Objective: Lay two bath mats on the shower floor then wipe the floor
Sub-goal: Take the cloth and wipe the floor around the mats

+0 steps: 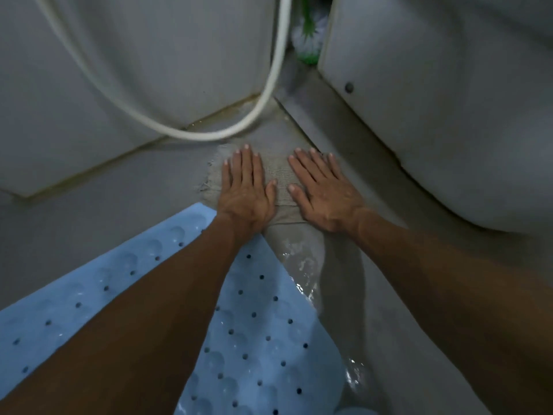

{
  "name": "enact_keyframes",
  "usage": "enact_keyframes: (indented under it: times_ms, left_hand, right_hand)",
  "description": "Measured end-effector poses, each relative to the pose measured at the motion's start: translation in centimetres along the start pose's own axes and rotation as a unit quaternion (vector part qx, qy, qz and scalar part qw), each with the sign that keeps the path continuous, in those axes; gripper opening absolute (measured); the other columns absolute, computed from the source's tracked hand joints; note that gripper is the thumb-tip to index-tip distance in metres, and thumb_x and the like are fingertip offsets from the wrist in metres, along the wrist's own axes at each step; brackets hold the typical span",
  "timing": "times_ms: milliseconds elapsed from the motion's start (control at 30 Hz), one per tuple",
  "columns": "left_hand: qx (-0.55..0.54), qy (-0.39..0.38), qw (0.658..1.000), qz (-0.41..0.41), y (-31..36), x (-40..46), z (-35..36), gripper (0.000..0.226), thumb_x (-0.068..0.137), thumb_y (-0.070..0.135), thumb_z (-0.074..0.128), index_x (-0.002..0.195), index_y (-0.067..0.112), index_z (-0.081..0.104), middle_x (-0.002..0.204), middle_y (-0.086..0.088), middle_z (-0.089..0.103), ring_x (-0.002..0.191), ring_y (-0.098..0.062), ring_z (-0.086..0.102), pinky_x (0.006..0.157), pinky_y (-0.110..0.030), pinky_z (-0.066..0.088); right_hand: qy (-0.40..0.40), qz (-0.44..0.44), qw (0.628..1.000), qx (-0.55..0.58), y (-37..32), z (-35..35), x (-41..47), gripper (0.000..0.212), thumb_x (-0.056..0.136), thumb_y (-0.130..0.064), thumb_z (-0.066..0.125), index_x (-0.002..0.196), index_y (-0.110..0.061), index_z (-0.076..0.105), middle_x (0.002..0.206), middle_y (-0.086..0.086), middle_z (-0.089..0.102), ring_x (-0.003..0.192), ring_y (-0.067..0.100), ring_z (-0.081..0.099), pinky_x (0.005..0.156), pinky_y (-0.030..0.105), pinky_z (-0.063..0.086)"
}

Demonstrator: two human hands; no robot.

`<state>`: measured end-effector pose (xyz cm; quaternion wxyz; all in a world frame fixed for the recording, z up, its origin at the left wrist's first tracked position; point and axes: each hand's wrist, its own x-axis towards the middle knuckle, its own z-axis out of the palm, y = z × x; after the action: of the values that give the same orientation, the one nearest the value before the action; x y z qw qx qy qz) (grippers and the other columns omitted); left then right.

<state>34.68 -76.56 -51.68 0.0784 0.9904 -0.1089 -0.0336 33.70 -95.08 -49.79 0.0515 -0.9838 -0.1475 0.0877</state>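
Observation:
A grey-beige frayed cloth (279,178) lies flat on the grey shower floor (98,223). My left hand (247,187) presses on the cloth's left part with straight, spread fingers. My right hand (324,193) presses flat on its right part, fingers also straight. A light blue bath mat (263,333) with small holes and suction cups lies under my left forearm, reaching from the lower left to just below the cloth. A wet, shiny streak (302,274) runs along the mat's right edge. Only one mat is in view.
A white hose (269,94) loops down over the floor just beyond the cloth. A white wall panel (119,70) rises at left. A white rounded fixture (449,115) stands at right. A green and white brush (308,34) sits in the gap between them.

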Motion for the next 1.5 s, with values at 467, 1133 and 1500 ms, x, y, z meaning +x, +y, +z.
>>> enact_keyframes:
  times_ms: [467,1133,1500]
  left_hand:
    - [0.0,-0.009,0.999,0.03,10.6,-12.4,2.3,0.072,0.095,0.044,-0.003,0.153,0.0,-0.003,0.161,-0.021,-0.007,0.15,-0.032,-0.007,0.122,-0.047,0.002]
    - [-0.057,-0.022,0.993,0.097,23.2,-29.1,4.7,0.065,0.1,0.04,0.031,0.149,-0.002,0.027,0.158,-0.023,0.018,0.148,-0.035,0.015,0.119,-0.049,0.019]
    - [-0.01,-0.005,0.99,0.143,22.7,-29.1,5.1,0.066,0.101,0.039,0.028,0.15,-0.005,0.022,0.158,-0.025,0.014,0.149,-0.037,0.011,0.12,-0.052,0.015]
  right_hand:
    - [0.002,0.048,0.998,-0.035,2.8,2.2,-16.8,0.063,0.103,-0.055,0.008,0.159,-0.028,-0.001,0.167,-0.008,-0.005,0.153,0.009,-0.01,0.119,0.055,-0.017]
    - [0.012,0.137,0.99,-0.016,5.4,5.9,-39.3,0.066,0.102,-0.056,0.012,0.16,-0.026,0.009,0.168,-0.005,0.003,0.154,0.011,-0.003,0.121,0.058,-0.002]
    - [0.064,0.11,0.992,0.0,5.7,6.5,-39.3,0.065,0.102,-0.054,0.022,0.159,-0.024,0.015,0.168,-0.003,0.009,0.154,0.014,0.007,0.12,0.061,-0.003]
